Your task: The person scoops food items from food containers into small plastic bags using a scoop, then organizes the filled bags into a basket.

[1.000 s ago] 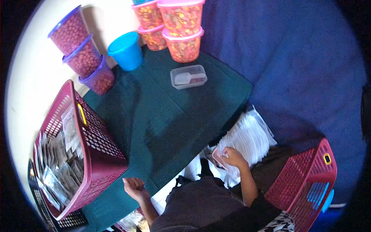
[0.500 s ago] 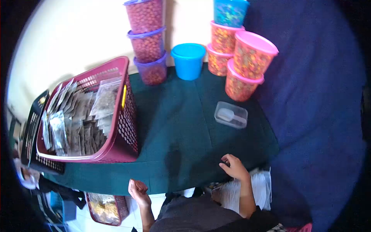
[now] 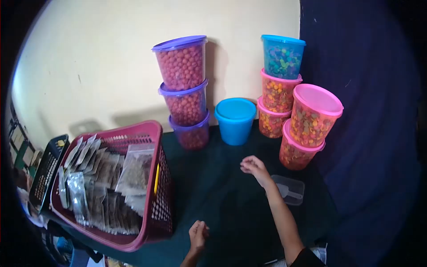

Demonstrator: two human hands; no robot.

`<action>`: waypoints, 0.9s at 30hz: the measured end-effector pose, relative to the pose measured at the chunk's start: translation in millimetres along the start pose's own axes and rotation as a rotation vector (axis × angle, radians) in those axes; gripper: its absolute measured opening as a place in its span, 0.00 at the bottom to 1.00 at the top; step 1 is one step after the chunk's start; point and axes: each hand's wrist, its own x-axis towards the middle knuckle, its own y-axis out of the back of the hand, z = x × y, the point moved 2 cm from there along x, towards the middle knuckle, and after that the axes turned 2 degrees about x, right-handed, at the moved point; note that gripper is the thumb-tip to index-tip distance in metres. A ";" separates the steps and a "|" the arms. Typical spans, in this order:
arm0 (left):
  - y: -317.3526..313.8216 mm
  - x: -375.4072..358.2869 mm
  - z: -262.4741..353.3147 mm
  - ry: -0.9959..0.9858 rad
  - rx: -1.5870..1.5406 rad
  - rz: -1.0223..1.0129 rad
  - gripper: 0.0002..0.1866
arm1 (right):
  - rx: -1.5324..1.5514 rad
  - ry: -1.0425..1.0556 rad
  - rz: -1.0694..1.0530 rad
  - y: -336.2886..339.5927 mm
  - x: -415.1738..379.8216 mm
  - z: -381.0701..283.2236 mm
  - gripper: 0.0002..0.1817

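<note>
My left hand point(image 3: 199, 234) is closed in a loose fist over the front part of the table, right of the maroon basket point(image 3: 156, 133). Nothing shows in its fingers. My right hand point(image 3: 253, 167) is stretched out over the middle of the table, its fingers loosely bent and slightly apart, holding nothing that I can see. Nearest to it is a blue lidded tub point(image 3: 235, 127), a little beyond the fingertips. Beside my right forearm lies a clear shallow container point(image 3: 297, 184) with a white scoop point(image 3: 290, 193) in it, partly hidden by the arm.
Packed sachets point(image 3: 104, 171) fill the maroon basket. Purple-lidded tubs point(image 3: 182, 66) of reddish balls stand stacked at the back. Pink-lidded tubs point(image 3: 311, 120) and a blue-lidded tub point(image 3: 283, 58) stand stacked at the right. A black basket point(image 3: 46, 173) stands far left. Dark cloth point(image 3: 369, 133) hangs at right.
My view has tilted up, so the tubs and basket sit lower in the picture. My right hand has moved forward and left across the table. The left hand stays closed, now over the table.
</note>
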 end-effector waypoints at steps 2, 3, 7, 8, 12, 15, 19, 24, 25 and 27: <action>-13.3 33.7 4.7 -0.005 0.012 -0.089 0.11 | 0.203 -0.076 0.176 14.7 51.0 6.1 0.09; -18.7 46.5 4.5 -0.009 0.030 -0.163 0.09 | 0.193 -0.073 0.181 23.4 76.5 12.6 0.09; -33.4 80.0 -3.5 -0.093 0.023 -0.165 0.07 | 0.396 -0.127 0.411 48.4 159.5 21.7 0.14; -35.1 86.8 -11.7 -0.058 0.045 -0.207 0.06 | 0.381 -0.168 0.493 51.4 171.7 21.7 0.16; -41.2 105.2 -45.3 0.159 0.322 -0.385 0.12 | 0.653 -0.144 0.572 54.9 212.2 22.6 0.30; -45.7 95.5 -39.3 0.023 0.881 -0.676 0.22 | 0.690 -0.168 0.622 53.2 222.7 24.5 0.28; -58.6 72.7 -37.1 0.370 0.756 -0.828 0.30 | 0.683 -0.152 0.552 40.8 212.7 42.3 0.24; -51.5 58.5 -54.4 0.304 0.588 -0.706 0.30 | 0.657 -0.149 0.495 24.3 137.4 46.9 0.08; -46.2 58.5 -56.6 0.318 0.545 -0.643 0.30 | 0.670 -0.148 0.431 22.5 115.7 46.3 0.07; -32.1 59.4 -59.2 0.224 0.473 -0.508 0.30 | 0.698 -0.129 0.319 15.9 65.5 45.7 0.06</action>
